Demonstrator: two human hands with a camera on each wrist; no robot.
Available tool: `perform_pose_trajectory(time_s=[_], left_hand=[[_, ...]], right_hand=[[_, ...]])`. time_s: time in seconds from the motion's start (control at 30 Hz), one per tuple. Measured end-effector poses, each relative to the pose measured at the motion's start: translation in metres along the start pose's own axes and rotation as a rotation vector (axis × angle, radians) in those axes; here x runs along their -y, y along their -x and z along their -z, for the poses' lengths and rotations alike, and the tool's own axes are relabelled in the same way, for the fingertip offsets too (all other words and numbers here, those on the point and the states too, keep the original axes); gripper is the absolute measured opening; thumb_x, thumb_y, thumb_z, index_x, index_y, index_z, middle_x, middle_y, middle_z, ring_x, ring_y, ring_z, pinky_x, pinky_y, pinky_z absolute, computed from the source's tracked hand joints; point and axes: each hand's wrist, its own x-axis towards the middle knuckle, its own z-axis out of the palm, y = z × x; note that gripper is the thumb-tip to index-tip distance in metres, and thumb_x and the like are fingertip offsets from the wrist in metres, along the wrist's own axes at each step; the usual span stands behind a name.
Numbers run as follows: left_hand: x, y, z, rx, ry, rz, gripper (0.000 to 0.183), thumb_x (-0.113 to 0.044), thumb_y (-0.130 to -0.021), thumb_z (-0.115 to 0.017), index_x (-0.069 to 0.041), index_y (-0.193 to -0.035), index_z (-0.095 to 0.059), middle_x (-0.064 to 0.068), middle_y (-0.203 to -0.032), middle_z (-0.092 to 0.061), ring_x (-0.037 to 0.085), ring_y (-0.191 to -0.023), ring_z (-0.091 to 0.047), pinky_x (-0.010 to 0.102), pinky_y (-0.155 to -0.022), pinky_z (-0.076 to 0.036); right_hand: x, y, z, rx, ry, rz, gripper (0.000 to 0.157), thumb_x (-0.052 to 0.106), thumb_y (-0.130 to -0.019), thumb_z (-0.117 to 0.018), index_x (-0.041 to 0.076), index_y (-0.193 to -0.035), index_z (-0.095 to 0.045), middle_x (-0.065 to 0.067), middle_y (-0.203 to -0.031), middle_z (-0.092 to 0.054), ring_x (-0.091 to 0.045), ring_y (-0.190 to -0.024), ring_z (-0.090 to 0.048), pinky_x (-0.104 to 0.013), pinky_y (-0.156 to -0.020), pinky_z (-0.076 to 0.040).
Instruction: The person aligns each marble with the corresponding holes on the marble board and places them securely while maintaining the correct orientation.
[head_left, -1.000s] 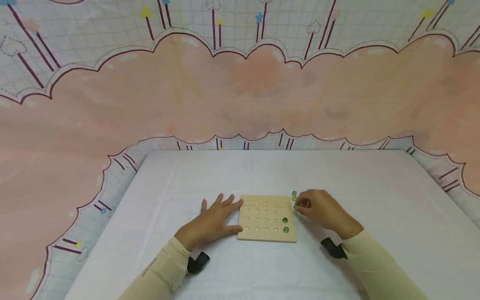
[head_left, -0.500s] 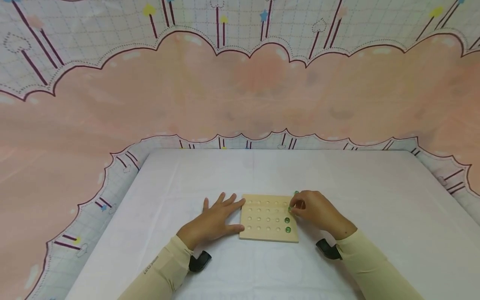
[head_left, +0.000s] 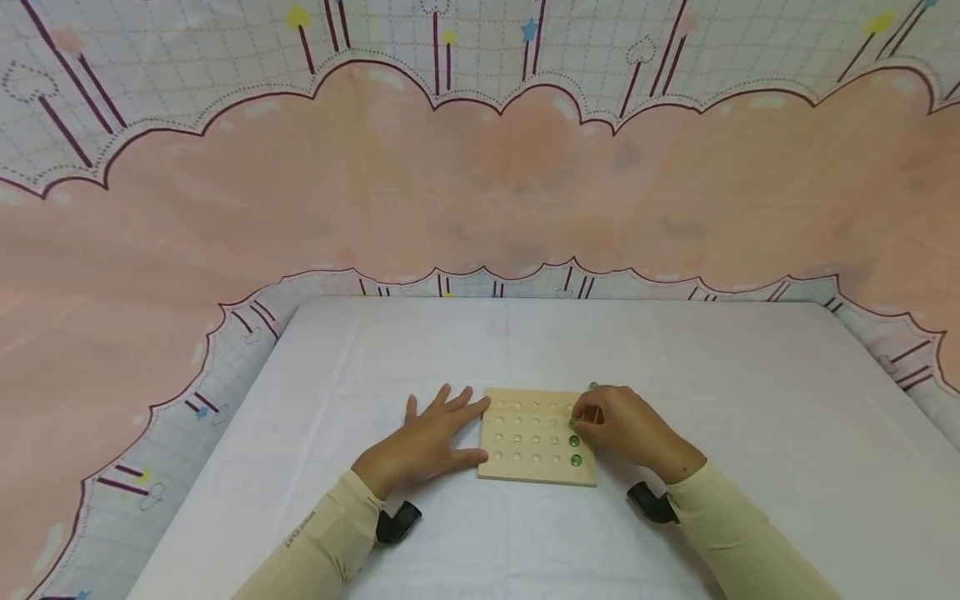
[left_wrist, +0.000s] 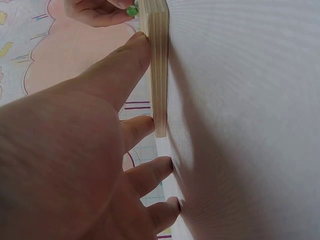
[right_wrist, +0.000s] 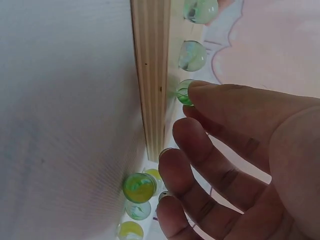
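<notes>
A pale wooden board [head_left: 525, 479] with rows of round dimples lies flat on the white table. My left hand [head_left: 423, 442] is spread at its left side, thumb and index fingertip touching the edge. Between thumb and index finger my right hand [head_left: 630, 425] pinches a green glass marble [right_wrist: 184, 92], right at the board's surface in the right-hand column. In that column, nearer me, sit two clear green marbles, the middle marble [head_left: 574, 441] and the nearest marble [head_left: 576, 460]. The right hand's other fingers curve loosely beyond the board's edge.
Several loose marbles, green and yellow, lie on the table past the board's right edge, among them a green-yellow marble [right_wrist: 140, 187]; the right hand mostly hides them in the head view. A patterned cloth [head_left: 480, 192] hangs behind the table [head_left: 420, 333].
My right hand has moved left from beside the board to over its right column, carrying the green marble. The left hand stays at the board's left edge.
</notes>
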Motion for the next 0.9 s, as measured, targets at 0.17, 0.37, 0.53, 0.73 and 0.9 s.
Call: perform_pose_trajectory(time_s=[0.17, 0.37, 0.53, 0.73, 0.9], left_hand=[[0.0005, -0.0006, -0.0002, 0.0, -0.001, -0.001, 0.08, -0.056, -0.088, -0.069, -0.036, -0.157, -0.032, 0.0, -0.167, -0.021, 0.032, -0.157, -0.002, 0.07, -0.117, 0.008], [0.0015, -0.0018, -0.0031, 0.005, -0.004, -0.005, 0.081, -0.058, -0.088, -0.068, -0.037, -0.157, -0.031, 0.0, -0.167, -0.02, 0.032, -0.157, -0.002, 0.071, -0.117, 0.008], [0.0019, -0.0018, -0.0048, -0.004, -0.013, -0.008, 0.081, -0.058, -0.088, -0.068, -0.036, -0.157, -0.032, 0.001, -0.167, -0.021, 0.032, -0.157, -0.003, 0.072, -0.117, 0.007], [0.0015, -0.0003, -0.0045, -0.005, -0.014, -0.011, 0.081, -0.057, -0.088, -0.068, -0.036, -0.157, -0.032, 0.001, -0.167, -0.021, 0.032, -0.157, -0.003, 0.072, -0.117, 0.006], [0.003, -0.0003, -0.0048, -0.01, -0.02, -0.023, 0.081, -0.059, -0.088, -0.067, -0.036, -0.157, -0.031, 0.001, -0.167, -0.021, 0.033, -0.157, -0.003, 0.072, -0.117, 0.006]], right_hand=[[-0.0002, -0.0013, -0.0025, 0.002, 0.003, -0.012, 0.005, 0.008, -0.086, -0.076, 0.011, -0.09, -0.074, 0.004, -0.075, -0.062, -0.011, -0.071, -0.054, -0.025, -0.064, -0.046], [-0.0007, -0.0014, -0.0051, 0.01, 0.009, -0.03, 0.005, 0.006, -0.087, -0.073, 0.01, -0.09, -0.073, 0.004, -0.074, -0.061, -0.011, -0.07, -0.053, -0.025, -0.063, -0.045], [-0.0014, -0.0022, -0.0068, 0.0, 0.025, -0.029, 0.006, 0.005, -0.087, -0.074, 0.01, -0.09, -0.073, 0.004, -0.074, -0.06, -0.01, -0.07, -0.053, -0.025, -0.063, -0.045], [-0.0019, -0.0014, -0.0076, -0.006, 0.024, -0.03, 0.007, 0.005, -0.087, -0.072, 0.011, -0.092, -0.073, 0.005, -0.074, -0.061, -0.01, -0.07, -0.053, -0.025, -0.063, -0.045], [-0.0006, 0.0025, 0.0011, -0.021, 0.017, -0.009, 0.009, 0.007, -0.087, -0.072, 0.011, -0.095, -0.074, 0.005, -0.077, -0.062, -0.011, -0.072, -0.054, -0.026, -0.064, -0.046]])
